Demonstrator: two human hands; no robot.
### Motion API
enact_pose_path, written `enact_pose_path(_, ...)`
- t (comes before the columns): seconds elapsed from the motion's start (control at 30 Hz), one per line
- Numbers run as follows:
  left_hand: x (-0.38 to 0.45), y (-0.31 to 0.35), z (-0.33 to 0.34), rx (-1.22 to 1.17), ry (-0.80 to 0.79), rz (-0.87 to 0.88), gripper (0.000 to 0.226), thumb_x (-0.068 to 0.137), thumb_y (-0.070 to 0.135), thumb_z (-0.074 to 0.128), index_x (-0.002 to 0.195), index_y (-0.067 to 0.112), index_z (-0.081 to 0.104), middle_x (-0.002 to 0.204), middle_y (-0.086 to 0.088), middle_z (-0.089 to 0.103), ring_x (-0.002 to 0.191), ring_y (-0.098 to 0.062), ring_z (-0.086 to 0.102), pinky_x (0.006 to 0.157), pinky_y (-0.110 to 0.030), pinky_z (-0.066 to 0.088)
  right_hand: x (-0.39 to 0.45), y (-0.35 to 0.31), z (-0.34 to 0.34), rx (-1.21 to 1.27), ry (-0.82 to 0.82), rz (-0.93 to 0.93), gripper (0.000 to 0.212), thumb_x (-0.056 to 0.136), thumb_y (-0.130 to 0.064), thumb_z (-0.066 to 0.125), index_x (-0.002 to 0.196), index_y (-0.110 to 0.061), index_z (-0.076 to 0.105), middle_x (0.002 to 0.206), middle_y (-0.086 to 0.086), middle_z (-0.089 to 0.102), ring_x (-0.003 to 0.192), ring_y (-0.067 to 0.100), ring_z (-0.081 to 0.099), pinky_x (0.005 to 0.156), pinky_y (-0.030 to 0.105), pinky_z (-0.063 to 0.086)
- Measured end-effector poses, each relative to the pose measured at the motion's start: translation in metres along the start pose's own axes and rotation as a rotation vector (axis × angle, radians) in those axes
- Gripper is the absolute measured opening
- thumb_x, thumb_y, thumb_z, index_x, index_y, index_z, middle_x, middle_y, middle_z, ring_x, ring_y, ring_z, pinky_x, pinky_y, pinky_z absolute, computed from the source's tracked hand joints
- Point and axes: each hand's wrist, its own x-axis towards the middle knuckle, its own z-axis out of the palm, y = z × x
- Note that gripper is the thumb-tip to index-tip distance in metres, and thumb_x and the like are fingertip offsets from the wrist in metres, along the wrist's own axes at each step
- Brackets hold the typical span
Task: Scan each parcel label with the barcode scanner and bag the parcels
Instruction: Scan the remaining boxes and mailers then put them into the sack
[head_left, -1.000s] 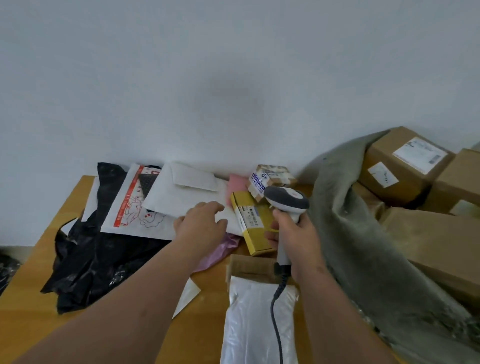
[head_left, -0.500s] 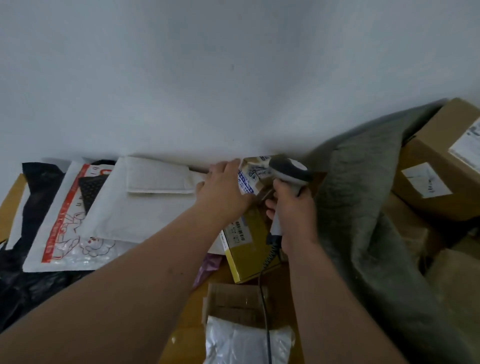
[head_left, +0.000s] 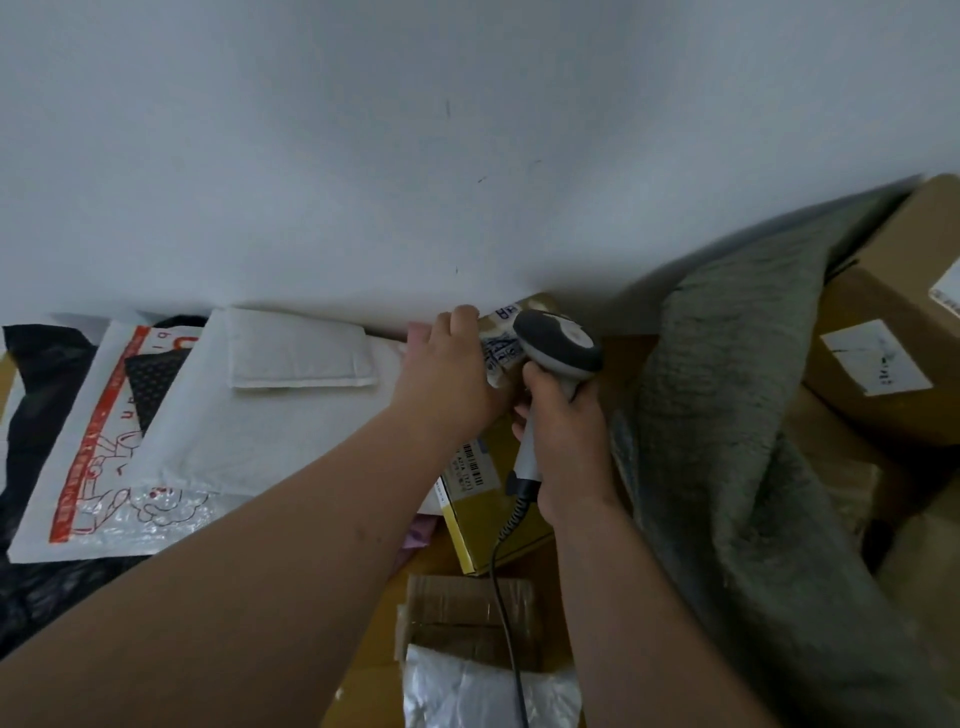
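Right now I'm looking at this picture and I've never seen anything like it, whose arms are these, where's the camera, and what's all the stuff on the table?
No machine here: the arms belong to a person wearing a camera on the head, looking forward and down. The right hand grips a corded barcode scanner. The left hand holds a small printed parcel by the wall, right under the scanner's head. On the wooden table lie a yellow box, white padded mailers, a black bag and a taped cardboard parcel. At right, a grey-green sack lies against stacked cardboard boxes.
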Motion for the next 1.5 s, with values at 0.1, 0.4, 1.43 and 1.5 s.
enact_pose_path(0.1,-0.011,-0.004,-0.008,-0.050,0.029,-0.036,0.090,0.075,0.053,0.069,0.146,0.015,0.028,0.136,-0.007,0.039,0.126,-0.028,0.042,0.100,-0.041,0.044,-0.010,-0.001,-0.002,0.041,-0.026,-0.026,0.023,0.091,-0.034,0.068,0.099,-0.052,0.055,0.106,-0.015,0.070,0.108,0.013,0.066,0.093,0.038,0.054)
enact_pose_path(0.4,-0.092,-0.040,-0.045,-0.804,0.132,-0.532,0.060,0.071,0.053,0.064,0.119,0.016,0.059,0.108,-0.003,0.065,0.095,-0.021,0.063,0.085,-0.043,0.056,-0.066,-0.009,-0.008,0.088,0.073,-0.050,0.051,0.090,-0.042,0.068,0.137,-0.037,0.050,0.126,-0.006,0.066,0.117,0.017,0.061,0.103,0.046,0.048)
enact_pose_path(1.43,-0.299,-0.063,-0.115,-1.287,-0.120,-0.485,0.030,0.102,0.043,0.042,0.130,0.030,0.043,0.111,-0.008,0.067,0.094,-0.027,0.070,0.065,-0.038,0.057,-0.278,0.007,-0.001,0.195,0.001,-0.157,0.018,0.092,-0.043,0.064,0.100,-0.053,0.051,0.110,-0.006,0.068,0.104,0.020,0.066,0.095,0.051,0.055)
enact_pose_path(1.5,-0.300,-0.059,-0.116,-1.121,-0.023,-0.440,0.030,0.103,0.039,0.042,0.133,0.037,0.038,0.109,-0.004,0.064,0.096,-0.022,0.064,0.075,-0.042,0.059,-0.281,0.005,-0.006,0.194,-0.012,-0.185,0.019,0.092,-0.042,0.065,0.098,-0.054,0.051,0.109,-0.008,0.068,0.104,0.019,0.066,0.094,0.050,0.056)
